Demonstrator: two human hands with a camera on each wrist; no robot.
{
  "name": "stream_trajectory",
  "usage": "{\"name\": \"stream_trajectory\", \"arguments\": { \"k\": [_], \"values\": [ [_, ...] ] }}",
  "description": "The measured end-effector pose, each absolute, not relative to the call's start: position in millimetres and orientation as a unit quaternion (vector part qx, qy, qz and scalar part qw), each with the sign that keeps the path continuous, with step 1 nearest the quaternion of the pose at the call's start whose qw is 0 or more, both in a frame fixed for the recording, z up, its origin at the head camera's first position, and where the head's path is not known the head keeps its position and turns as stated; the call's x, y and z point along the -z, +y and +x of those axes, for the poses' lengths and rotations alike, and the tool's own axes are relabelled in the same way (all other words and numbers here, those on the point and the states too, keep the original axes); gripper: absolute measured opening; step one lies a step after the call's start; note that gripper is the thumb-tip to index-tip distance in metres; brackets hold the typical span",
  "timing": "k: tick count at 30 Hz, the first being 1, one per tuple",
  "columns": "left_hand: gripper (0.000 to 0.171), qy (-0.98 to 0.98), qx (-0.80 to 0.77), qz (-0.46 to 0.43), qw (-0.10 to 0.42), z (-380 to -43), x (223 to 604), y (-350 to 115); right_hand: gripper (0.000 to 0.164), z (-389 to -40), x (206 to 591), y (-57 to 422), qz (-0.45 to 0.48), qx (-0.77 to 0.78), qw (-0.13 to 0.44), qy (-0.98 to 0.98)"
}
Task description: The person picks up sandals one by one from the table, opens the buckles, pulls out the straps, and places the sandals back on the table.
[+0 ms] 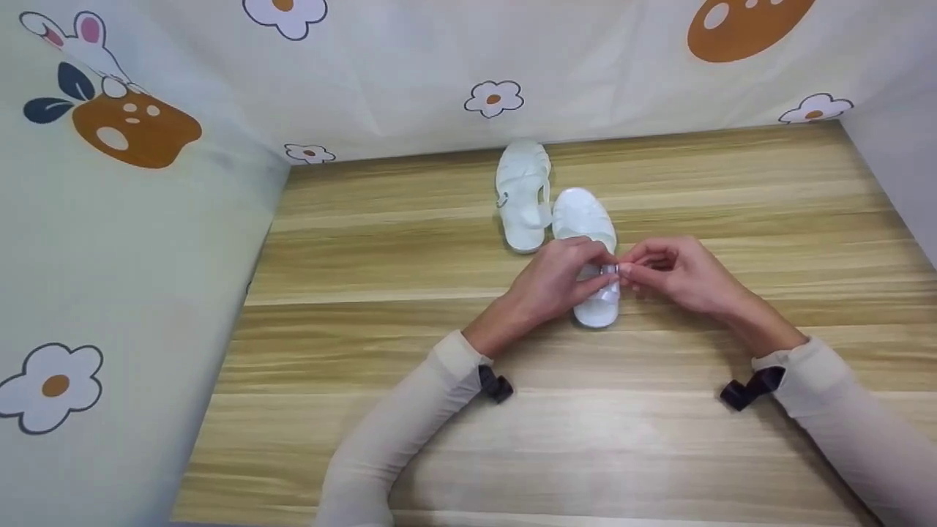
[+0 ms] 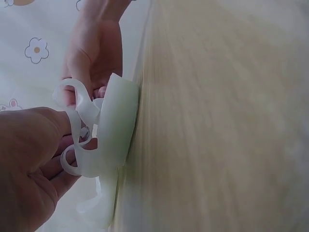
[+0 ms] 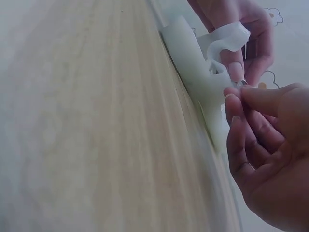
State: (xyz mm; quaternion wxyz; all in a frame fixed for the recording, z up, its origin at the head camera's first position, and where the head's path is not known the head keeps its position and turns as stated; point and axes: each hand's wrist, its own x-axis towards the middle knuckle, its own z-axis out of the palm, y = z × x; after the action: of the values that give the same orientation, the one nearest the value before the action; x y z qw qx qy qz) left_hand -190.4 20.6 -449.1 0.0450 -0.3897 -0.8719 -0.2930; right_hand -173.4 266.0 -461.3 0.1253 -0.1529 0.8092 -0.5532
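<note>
A white sandal point(image 1: 582, 212) lies on the wooden surface with its toe facing away, between the two hands. From its left side, my left hand point(image 1: 550, 277) reaches over and pinches the sandal's strap point(image 3: 231, 37) near a small metal buckle point(image 3: 244, 83). On the right side, my right hand point(image 1: 684, 277) pinches at the same buckle end between thumb and index finger. The fingertips of both hands nearly meet there, hiding most of the buckle. The pale heel part point(image 2: 118, 118) of the sole rests on the surface.
A second white sandal point(image 1: 521, 183) lies farther back on the left, with a buckle on its side and its toe by the back wall. Patterned cloth point(image 1: 395, 88) covers the back and left walls around the wood-grain surface point(image 1: 351, 337).
</note>
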Motion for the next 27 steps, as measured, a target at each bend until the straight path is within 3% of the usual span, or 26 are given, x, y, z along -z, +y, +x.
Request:
{"name": "stream_trajectory", "arguments": {
  "k": [7,27],
  "values": [
    [0.022,-0.871,0.293,-0.393,0.035,-189.9,448.5,19.1,0.027,-176.3,460.5,273.3,-0.16,0.536,0.174,0.811],
    [0.021,-0.866,0.299,-0.398,0.044,-189.7,451.2,19.0,0.025,-175.5,468.2,263.0,-0.155,0.592,0.18,0.77]
  ]
}}
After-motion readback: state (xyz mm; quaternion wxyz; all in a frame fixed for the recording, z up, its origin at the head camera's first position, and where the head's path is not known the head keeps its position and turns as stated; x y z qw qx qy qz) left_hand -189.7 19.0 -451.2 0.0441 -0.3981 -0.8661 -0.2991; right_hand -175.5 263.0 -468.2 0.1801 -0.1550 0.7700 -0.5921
